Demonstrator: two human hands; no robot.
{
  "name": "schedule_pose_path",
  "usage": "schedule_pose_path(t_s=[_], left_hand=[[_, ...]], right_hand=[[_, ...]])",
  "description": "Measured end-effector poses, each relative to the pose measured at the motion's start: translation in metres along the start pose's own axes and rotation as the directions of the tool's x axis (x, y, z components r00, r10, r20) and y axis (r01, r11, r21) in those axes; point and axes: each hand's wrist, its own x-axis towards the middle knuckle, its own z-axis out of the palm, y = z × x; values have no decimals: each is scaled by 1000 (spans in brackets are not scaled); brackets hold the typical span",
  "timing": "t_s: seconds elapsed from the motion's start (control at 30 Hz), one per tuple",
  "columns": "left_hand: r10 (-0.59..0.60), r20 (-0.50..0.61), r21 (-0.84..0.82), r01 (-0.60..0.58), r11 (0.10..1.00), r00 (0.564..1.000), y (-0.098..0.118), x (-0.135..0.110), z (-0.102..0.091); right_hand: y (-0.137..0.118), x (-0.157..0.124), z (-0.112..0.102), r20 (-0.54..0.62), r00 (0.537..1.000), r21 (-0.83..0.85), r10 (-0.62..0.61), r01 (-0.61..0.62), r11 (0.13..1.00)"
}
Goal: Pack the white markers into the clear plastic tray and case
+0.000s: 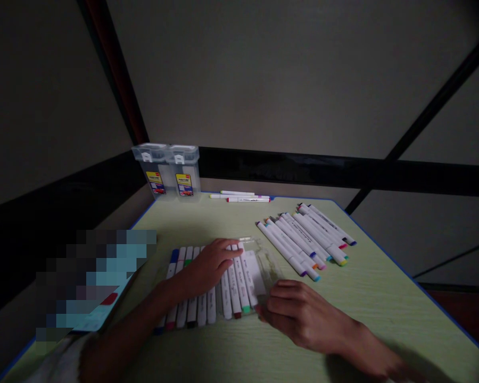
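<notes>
A row of white markers (203,306) with coloured caps lies side by side in a clear plastic case (273,266) on the table. Across the top of the row rests my left hand (211,263), its fingers stretched to the right over the upper ends of the markers and the thumb apart. My right hand (297,311) is at the near right corner of the case, fingers curled and closed. Whatever lies between those fingers is hidden. A white insert (254,271) shows in the case, right of the last marker.
Several loose markers (303,236) lie slanted in a pile at the right. More markers (243,197) rest by the far edge. Two lidded clear boxes (183,173) stand at the back left. A partly blurred-out device (99,314) sits at the left edge of the pale green table (383,287).
</notes>
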Motion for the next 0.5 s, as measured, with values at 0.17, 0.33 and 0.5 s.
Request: schedule_pose_path(t_s=[0.17, 0.33, 0.5], left_hand=[[0, -1, 0, 0, 1000, 1000, 1, 1, 0], [7, -4, 13, -7, 1000, 1000, -1, 1, 1], [-3, -13, 5, 3, 1000, 1000, -1, 2, 3]], right_hand=[[0, -1, 1, 54, 998, 15, 23, -24, 1000], [0, -2, -1, 117, 992, -17, 46, -45, 999], [0, -1, -4, 148, 987, -22, 54, -51, 998]])
